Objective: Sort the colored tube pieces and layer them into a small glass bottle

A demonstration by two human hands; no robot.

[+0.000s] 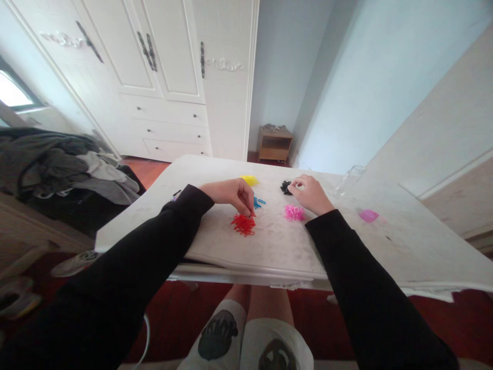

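Observation:
My left hand [239, 196] is closed in a pinch just above the pile of red rubber bands [243, 224], with a bit of red at its fingertips. Behind those fingers lie a few blue bands [259, 202], partly hidden, and farther back a yellow pile [250, 180]. My right hand [309, 192] has its thumb and forefinger curled together at the edge of a small black pile [285, 187]; what is between them is too small to make out. A pile of pink bands [294, 213] lies just below the right hand.
The piles rest on a white table [262, 252]. A clear glass jar [349, 180] and a bright pink piece [368, 215] are on its right side. Small dark items [176, 196] lie near my left sleeve. Clothes [69, 164] are heaped at left; a white wardrobe [169, 118] stands behind.

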